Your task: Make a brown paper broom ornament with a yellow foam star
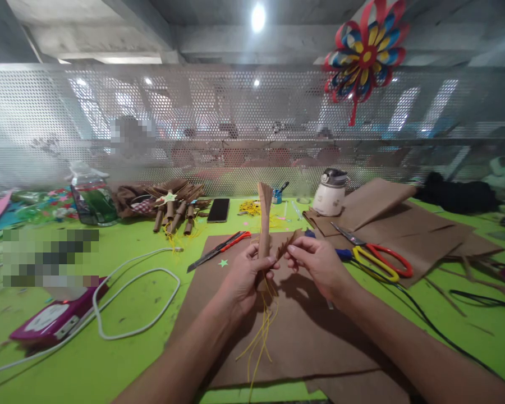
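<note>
My left hand is closed around a rolled brown paper tube, held upright with its pleated top flaring out. Thin yellow strings hang from the tube's lower end. Just to the right, my right hand pinches a small brown paper piece with a jagged, fringed edge, close beside the tube. Whether that piece is joined to the tube I cannot tell. Both hands are above a large brown paper sheet. On its upper left lie a utility knife with a red handle and a green paper star.
Scissors and more brown paper lie at right, with a black cable. Behind are a white bottle, a phone, and several finished paper bundles. A white cable and purple power strip are left.
</note>
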Available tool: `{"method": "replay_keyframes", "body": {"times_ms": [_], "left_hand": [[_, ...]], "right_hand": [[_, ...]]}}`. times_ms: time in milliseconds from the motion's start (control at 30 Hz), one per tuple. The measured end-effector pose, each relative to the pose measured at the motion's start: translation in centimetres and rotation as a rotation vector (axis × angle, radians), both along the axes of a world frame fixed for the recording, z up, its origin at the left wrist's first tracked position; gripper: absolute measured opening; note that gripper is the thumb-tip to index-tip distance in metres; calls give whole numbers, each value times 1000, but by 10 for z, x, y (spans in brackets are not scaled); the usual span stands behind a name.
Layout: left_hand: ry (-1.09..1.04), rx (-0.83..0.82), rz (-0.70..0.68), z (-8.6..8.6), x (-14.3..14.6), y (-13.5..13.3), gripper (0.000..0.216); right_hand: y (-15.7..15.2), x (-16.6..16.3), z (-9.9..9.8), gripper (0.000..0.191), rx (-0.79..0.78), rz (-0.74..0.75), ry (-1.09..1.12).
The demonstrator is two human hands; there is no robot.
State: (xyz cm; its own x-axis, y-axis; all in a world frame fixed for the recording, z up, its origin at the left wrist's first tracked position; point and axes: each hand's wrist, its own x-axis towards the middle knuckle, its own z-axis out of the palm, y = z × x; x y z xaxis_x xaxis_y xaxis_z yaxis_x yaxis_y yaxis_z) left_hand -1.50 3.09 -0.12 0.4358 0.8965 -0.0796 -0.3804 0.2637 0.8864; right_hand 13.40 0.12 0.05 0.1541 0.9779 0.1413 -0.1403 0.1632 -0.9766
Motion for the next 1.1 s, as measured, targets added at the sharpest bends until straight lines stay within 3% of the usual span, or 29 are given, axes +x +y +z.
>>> {"method": "replay_keyframes", "body": {"times_ms": [233, 433, 600, 767, 833, 933, 967, 1100], "left_hand": [[39, 32, 83, 2, 1, -2, 32], [97, 134, 217, -3, 3, 0, 33], [80, 167, 197, -7, 4, 1, 31], [72, 99, 171, -6, 2, 4, 33], [66, 82, 173, -5, 0, 6, 34], [79, 57, 182, -5, -1, 7, 32], [83, 44, 183, -6, -1, 7, 31], [84, 23, 191, -5, -1, 7, 30]], "right_hand": [[-2, -2, 3, 26, -50, 83, 84], [-8, -8, 3, 41, -57, 163, 125], [-7, -13, 3, 45, -56, 126, 94], [-5, -11, -1, 36, -18, 160, 24], [-1, -4, 0, 31, -27, 119, -9], [16, 20, 11, 21, -124, -76, -215], [25, 32, 16, 17, -188, -181, -354], [74, 90, 37, 12, -293, -394, -551]]}}
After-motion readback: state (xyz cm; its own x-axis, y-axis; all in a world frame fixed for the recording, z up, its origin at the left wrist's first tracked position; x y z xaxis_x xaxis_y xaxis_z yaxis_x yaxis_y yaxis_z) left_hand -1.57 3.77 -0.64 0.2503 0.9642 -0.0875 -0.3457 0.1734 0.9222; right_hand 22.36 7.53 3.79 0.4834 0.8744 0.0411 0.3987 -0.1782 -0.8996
